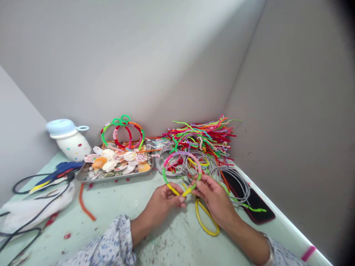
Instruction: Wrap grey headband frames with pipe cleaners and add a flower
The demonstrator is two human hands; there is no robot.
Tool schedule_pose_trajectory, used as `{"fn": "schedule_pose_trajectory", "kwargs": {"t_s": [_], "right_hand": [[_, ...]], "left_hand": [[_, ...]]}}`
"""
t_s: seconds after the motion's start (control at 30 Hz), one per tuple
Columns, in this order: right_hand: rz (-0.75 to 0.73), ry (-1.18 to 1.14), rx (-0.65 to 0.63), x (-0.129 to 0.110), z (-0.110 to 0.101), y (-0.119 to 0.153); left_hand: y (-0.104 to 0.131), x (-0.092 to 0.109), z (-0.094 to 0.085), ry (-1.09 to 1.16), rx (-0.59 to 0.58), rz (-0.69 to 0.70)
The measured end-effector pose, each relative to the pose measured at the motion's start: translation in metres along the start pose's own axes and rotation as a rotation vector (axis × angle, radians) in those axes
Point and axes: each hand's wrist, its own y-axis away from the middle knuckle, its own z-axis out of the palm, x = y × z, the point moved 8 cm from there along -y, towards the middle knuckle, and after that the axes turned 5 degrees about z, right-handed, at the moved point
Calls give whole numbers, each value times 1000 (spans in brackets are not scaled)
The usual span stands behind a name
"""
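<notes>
Between my hands stands a hoop wrapped in pipe cleaners, lilac at the top, pink and green at the sides, yellow at the bottom. My left hand pinches its lower left part near the yellow end. My right hand grips the green section on the lower right. A small gap shows between the two yellow ends. Under my right hand lie yellow-handled scissors, their blades partly hidden. Behind the hoop are coils of grey wire.
A metal tray holds shells, with finished-looking colourful hoops standing at its back. Behind the wire lies a pile of pipe cleaners. A white bottle, black cables and a white bag are left; a black phone lies right.
</notes>
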Motion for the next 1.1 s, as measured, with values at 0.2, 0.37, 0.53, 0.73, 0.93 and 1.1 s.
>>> {"fn": "schedule_pose_trajectory", "kwargs": {"t_s": [0.2,0.37,0.53,0.73,0.93,1.1], "right_hand": [[-13,55,-14,-4,1,-1],[-13,73,-10,-7,1,-1],[-2,79,-19,-4,2,-1],[13,16,-33,-3,2,-1],[40,41,-56,-8,1,0],[102,132,-136,-1,8,2]], "left_hand": [[0,-2,-2,-17,11,-7],[-1,-1,0,-32,-18,8],[0,-2,0,-58,-29,-7],[2,0,1,-71,-54,11],[3,29,-18,-109,74,203],[-1,39,-44,-147,267,275]]}}
